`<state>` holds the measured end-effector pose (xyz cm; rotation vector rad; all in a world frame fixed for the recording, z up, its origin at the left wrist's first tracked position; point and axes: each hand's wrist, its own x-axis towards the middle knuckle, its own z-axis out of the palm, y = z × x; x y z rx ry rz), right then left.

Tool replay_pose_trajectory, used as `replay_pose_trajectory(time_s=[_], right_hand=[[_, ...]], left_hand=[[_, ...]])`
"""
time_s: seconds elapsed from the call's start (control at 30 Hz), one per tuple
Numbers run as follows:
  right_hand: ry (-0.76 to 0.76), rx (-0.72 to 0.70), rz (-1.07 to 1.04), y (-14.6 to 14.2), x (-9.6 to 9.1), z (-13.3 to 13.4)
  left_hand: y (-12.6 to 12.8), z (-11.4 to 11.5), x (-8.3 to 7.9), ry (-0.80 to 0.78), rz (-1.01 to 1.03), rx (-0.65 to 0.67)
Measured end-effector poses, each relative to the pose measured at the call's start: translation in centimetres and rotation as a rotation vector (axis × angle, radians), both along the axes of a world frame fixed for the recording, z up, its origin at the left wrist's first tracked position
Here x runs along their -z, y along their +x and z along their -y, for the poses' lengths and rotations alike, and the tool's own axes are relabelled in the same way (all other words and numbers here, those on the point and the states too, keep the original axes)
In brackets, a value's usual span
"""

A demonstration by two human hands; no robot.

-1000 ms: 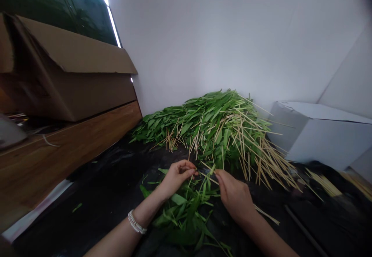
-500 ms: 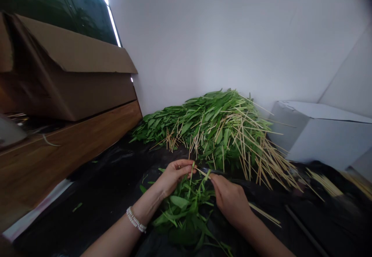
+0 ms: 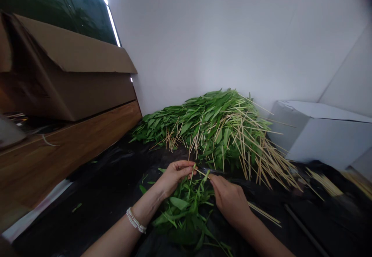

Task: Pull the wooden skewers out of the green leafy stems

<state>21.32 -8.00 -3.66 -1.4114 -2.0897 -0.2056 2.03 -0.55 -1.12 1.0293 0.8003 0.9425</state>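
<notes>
My left hand (image 3: 173, 177), with a pearl bracelet on the wrist, pinches the stems of a small bunch of green leafy vegetables (image 3: 186, 208) that hangs toward me. My right hand (image 3: 229, 199) is closed on a thin bamboo skewer (image 3: 263, 212) whose tip meets the stems between the two hands. Both hands hover over a black plastic sheet (image 3: 110, 195). Just beyond them lies a big pile of skewered greens (image 3: 215, 129) with the stick ends fanning toward me.
A brown cardboard box (image 3: 66, 75) sits on a wooden ledge (image 3: 64, 148) at the left. A white box (image 3: 319, 133) stands at the right by the wall. More loose skewers (image 3: 325, 183) lie on the sheet at the right.
My hands have drawn closer together and slightly toward me; the skewer tip now sits against the stems in my left hand. The pile has not moved.
</notes>
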Motion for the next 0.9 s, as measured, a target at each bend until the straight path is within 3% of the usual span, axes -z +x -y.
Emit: replay_pose_trajectory(time_s=[0.5, 0.9], right_hand=[[-0.037, 0.041, 0.074, -0.21, 0.18, 0.03], [-0.025, 0.014, -0.014, -0.23, 0.29, -0.01]], left_hand=[[-0.16, -0.45, 0.88, 0.171, -0.118, -0.003], [0.28, -0.12, 0.66, 0.117, -0.089, -0.001]])
